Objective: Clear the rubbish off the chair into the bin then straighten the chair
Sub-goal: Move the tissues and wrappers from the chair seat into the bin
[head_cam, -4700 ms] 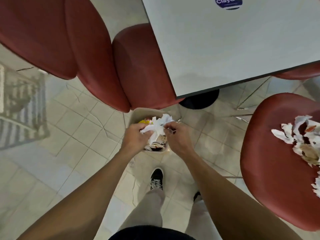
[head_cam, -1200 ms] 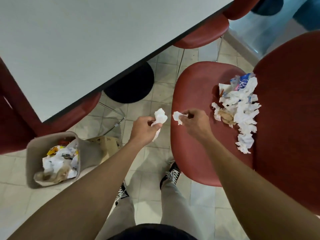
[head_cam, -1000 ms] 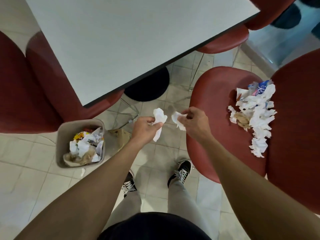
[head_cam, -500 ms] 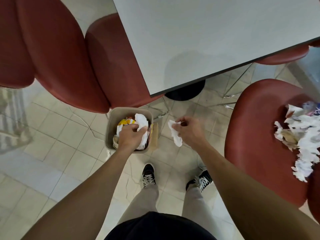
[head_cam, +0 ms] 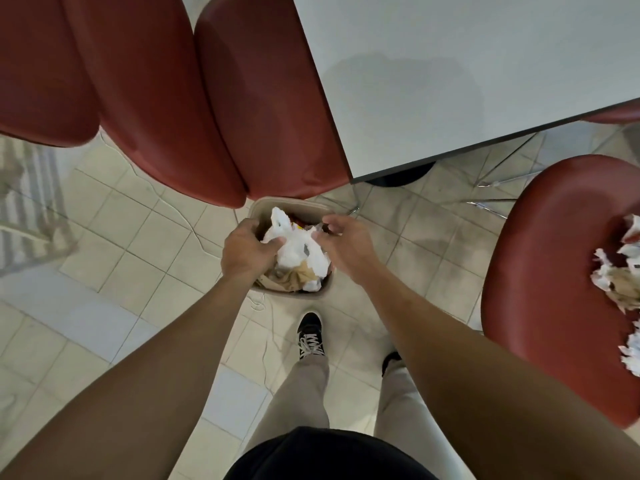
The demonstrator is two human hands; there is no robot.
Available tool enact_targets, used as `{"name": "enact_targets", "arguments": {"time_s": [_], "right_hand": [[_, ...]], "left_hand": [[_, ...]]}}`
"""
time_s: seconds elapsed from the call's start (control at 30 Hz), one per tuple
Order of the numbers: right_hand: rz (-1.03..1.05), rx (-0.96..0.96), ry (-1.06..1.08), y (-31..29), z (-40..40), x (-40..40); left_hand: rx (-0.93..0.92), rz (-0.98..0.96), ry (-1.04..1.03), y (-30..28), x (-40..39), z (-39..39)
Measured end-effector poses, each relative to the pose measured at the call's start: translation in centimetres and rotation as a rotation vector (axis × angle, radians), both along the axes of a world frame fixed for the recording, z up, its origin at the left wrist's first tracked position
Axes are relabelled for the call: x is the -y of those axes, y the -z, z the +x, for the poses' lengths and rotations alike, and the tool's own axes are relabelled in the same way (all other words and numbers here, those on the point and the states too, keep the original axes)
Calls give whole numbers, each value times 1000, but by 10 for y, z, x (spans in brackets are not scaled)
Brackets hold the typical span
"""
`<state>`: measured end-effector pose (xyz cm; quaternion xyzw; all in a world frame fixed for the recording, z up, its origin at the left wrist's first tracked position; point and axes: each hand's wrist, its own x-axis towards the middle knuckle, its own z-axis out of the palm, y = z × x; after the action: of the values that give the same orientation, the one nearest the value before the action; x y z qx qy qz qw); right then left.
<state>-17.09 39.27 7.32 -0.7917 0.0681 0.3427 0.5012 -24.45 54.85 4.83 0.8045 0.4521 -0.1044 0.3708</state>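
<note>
I hold both hands over the bin so scraps drop straight in, my left hand curled onto white paper atop the heap, my right hand slack, while more rubbish waits on the chair.

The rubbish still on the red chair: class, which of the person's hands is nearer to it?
Right. The right hand is over the bin, on the side towards the rubbish on the chair; the left hand is farther away.

Both hands over bin: left hand and right hand on white paper.
</note>
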Motion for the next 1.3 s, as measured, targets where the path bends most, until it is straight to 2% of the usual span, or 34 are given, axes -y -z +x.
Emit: {"name": "enact_targets", "arguments": {"time_s": [0.23, 0.57, 1.0, 1.3], "right_hand": [[-99, 24, 7, 3, 13, 38], [-45, -42, 273, -6, 39, 167], [-226, -9, 601, -9, 40, 416], [-337, -137, 833, 42, 27, 585]], "left_hand": [[-5, 2, 143, -9, 22, 18], [67, -128, 474, -27, 143, 80], [71, -181, 993, -31, 392, 167], [10, -179, 1270, 14, 570, 207]]}}
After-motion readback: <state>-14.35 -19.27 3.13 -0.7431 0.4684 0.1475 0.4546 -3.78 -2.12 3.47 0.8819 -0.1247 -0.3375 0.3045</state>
